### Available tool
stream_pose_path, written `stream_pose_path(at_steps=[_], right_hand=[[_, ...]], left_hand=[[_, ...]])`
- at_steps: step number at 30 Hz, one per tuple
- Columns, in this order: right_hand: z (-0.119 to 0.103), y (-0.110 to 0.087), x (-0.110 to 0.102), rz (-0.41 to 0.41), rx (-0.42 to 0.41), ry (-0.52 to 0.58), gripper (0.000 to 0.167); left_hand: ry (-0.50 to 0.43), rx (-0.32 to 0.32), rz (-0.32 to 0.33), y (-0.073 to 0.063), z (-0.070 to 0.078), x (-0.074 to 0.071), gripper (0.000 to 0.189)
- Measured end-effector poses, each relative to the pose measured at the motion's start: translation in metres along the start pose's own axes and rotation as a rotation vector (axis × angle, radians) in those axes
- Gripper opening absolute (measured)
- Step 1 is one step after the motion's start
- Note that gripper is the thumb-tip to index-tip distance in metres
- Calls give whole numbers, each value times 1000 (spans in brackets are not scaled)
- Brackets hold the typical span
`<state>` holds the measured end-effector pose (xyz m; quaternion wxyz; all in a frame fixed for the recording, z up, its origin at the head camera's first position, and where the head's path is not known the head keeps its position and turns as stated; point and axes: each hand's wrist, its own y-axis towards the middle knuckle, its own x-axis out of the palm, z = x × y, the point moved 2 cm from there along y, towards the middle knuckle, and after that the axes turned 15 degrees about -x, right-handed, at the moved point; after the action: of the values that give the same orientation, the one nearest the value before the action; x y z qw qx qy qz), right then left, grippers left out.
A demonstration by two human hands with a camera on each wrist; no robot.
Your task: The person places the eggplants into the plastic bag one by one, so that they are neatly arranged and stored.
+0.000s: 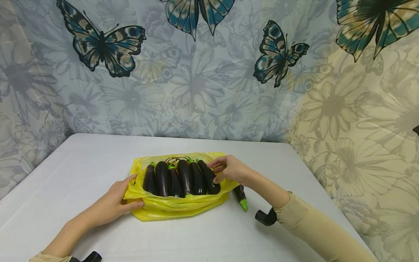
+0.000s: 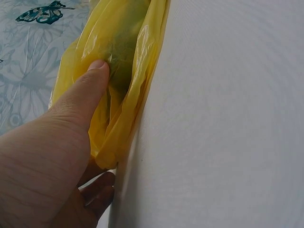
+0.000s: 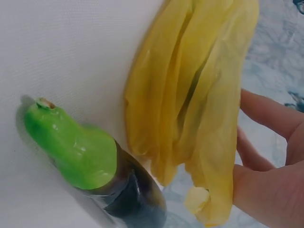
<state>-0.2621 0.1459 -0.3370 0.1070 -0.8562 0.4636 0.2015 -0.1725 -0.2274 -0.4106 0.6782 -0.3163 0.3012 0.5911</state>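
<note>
Several dark eggplants (image 1: 185,178) with green stem ends lie side by side in the mouth of a yellow plastic bag (image 1: 176,209). At the bag's left side my left hand (image 1: 109,203) grips the plastic, its thumb laid along the outside in the left wrist view. My right hand (image 1: 230,169) is at the bag's right rim, fingers and thumb apart over the rightmost eggplant (image 1: 208,176). The bag's edge hides some of its fingertips in the right wrist view. Outside the bag, below the right hand, lies another eggplant (image 3: 128,190) with a bright green cap.
A white-covered table (image 1: 98,156) bears the bag. Behind it rises a wall covering (image 1: 196,91) with butterflies and flowers, which continues on both sides. A black wrist device (image 1: 266,217) sticks out by the right sleeve.
</note>
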Motion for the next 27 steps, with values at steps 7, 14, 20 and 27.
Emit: stream_pose_path(at_steps=[7,14,20,27], right_hand=[[-5,-12,-9,85,-61,96,44],[-19,-37,-31,166,-119,286,47],[-21,-53,-46,253,-153,402,47],[-13,-64,-65,323,-142,440,42]], left_hand=[[-2,8,4,0,-1,1,103],[1,11,9,0,1,1,102],[3,18,17,0,1,-1,100],[2,31,17,0,1,-1,99]])
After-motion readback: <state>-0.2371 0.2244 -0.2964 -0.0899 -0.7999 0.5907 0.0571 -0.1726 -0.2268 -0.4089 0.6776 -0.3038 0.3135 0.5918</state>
